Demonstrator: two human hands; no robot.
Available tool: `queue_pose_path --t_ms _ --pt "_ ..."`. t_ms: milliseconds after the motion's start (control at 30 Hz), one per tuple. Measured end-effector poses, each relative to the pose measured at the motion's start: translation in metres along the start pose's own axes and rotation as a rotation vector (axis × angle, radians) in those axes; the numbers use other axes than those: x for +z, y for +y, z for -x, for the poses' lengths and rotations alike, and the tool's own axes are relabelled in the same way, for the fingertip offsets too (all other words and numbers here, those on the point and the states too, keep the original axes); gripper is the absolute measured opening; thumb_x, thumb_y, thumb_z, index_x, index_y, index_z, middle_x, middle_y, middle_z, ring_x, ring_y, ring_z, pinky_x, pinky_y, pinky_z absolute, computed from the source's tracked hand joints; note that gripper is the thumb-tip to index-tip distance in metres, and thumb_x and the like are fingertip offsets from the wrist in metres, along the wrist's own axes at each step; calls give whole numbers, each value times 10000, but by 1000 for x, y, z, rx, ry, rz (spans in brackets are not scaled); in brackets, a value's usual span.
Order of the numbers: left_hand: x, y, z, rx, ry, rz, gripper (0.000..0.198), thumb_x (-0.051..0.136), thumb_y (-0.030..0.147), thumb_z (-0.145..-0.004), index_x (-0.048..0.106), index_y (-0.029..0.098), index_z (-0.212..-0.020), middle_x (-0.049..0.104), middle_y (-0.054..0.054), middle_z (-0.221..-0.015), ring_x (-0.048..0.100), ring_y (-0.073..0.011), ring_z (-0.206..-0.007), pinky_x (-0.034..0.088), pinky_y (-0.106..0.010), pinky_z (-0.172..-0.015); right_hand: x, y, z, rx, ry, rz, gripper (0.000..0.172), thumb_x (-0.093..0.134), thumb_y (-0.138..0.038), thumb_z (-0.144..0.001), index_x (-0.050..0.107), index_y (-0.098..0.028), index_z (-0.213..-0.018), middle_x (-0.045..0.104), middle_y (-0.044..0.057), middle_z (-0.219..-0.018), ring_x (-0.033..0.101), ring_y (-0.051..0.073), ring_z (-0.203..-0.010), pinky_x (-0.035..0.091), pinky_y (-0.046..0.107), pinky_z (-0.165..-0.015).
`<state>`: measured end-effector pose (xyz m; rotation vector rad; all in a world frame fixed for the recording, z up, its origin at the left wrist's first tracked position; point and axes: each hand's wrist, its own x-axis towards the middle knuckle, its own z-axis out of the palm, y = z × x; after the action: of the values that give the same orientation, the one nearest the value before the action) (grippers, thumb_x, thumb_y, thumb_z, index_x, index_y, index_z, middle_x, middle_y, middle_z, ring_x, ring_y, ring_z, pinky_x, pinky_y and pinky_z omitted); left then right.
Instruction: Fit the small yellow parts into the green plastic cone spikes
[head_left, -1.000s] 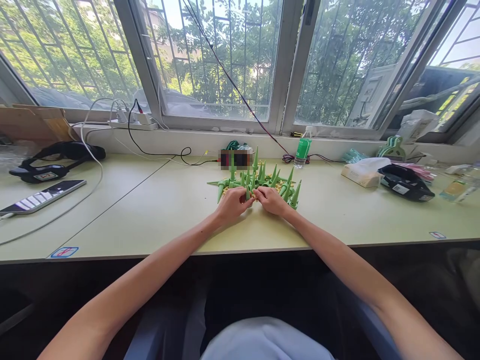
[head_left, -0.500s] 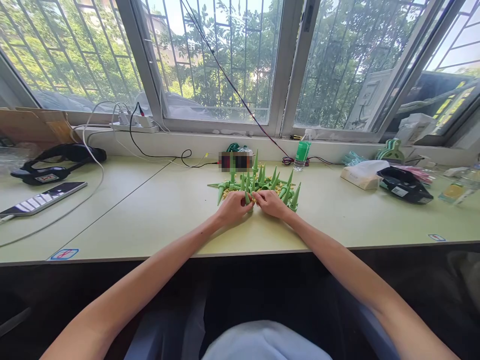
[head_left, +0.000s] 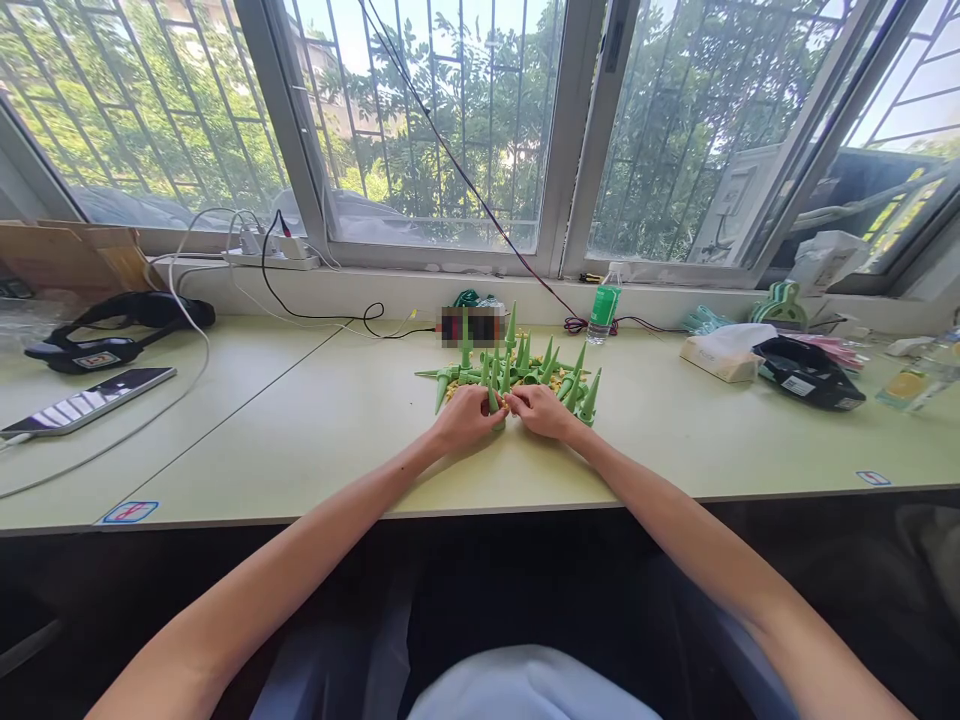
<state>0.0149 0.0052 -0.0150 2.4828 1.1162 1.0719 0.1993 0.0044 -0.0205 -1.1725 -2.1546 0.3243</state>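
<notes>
My left hand (head_left: 463, 420) is closed around a green plastic spike (head_left: 493, 397), which points upward near the front of a pile. Close beside it, my right hand (head_left: 543, 412) has its fingers pinched together at the spike's right side. A small yellowish bit shows near those fingertips, too small to name. Several similar green cone-shaped spikes (head_left: 589, 398) stand or lie on the table just beyond both hands. Small yellow pieces (head_left: 454, 390) are scattered among them.
Behind the pile stands a green-labelled bottle (head_left: 604, 308). To the right are a tissue pack (head_left: 724, 355) and a black strapped device (head_left: 806, 370). A phone (head_left: 90, 402) with a white cable and a black headset (head_left: 112, 335) lie left on the table (head_left: 300, 430).
Both hands stay at nearly the same spot, the left still holding the spike. The right fingers have shifted only slightly. The view has tilted a touch.
</notes>
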Motion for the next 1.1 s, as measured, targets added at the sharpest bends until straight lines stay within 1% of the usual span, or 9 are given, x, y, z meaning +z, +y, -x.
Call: queue_pose_path --t_ms 133,367,467,600,700,867,1000,1100 --pt "0 -1 0 -13 -22 0 226 644 321 -769 643 151 -621 533 20 -526 424 -99 -500 336 -263 -537 0 0 -1 -7 -15 34 406 424 -300 -964 491 -172 -585 504 0 -569 406 112 -572 282 256 -599" --pt "0 -1 1 -18 -35 -11 218 624 315 -777 638 152 -633 523 19 -535 431 -105 -513 334 -270 -554 1 -1 -2 13 -31 12 449 415 -299 -964 425 -174 -533 416 -18 -506 357 99 -529 259 262 -581" --pt "0 -1 1 -19 -40 -10 250 604 328 -798 629 152 -623 524 14 -541 425 -106 -517 325 -272 -555 2 -1 -2 36 -19 -19 450 424 -312 -970 463 -171 -544 463 -12 -521 395 102 -538 288 254 -596" --pt "0 -1 0 -31 -43 -8 277 592 344 -811 614 153 -612 523 11 -542 414 -106 -517 315 -272 -550 3 1 -3 45 14 -49 373 466 -304 -959 528 -168 -618 559 4 -611 461 115 -605 325 242 -626" --pt "1 -1 0 -31 -42 -33 279 605 352 -798 591 156 -600 537 3 -554 434 -113 -527 320 -271 -552 3 3 -4 39 2 -40 341 482 -271 -950 523 -170 -627 555 2 -617 452 116 -615 324 239 -621" --pt "0 -3 0 -16 -48 -71 307 618 375 -789 531 167 -582 542 0 -556 453 -120 -540 326 -272 -562 3 3 -5 36 -25 8 343 487 -256 -949 529 -162 -621 522 -5 -605 418 111 -597 292 241 -588" --pt "0 -3 0 -4 -55 -77 314 623 375 -787 507 171 -578 538 5 -558 450 -117 -541 327 -270 -565 3 3 -6 49 -52 26 356 483 -250 -958 558 -152 -624 546 5 -614 435 112 -603 291 246 -599" --pt "0 -3 1 -1 -60 -68 301 624 369 -786 520 170 -586 536 8 -554 446 -117 -539 327 -270 -563 3 3 -6 51 -69 26 367 477 -240 -964 575 -147 -623 556 12 -613 445 113 -604 297 247 -607"
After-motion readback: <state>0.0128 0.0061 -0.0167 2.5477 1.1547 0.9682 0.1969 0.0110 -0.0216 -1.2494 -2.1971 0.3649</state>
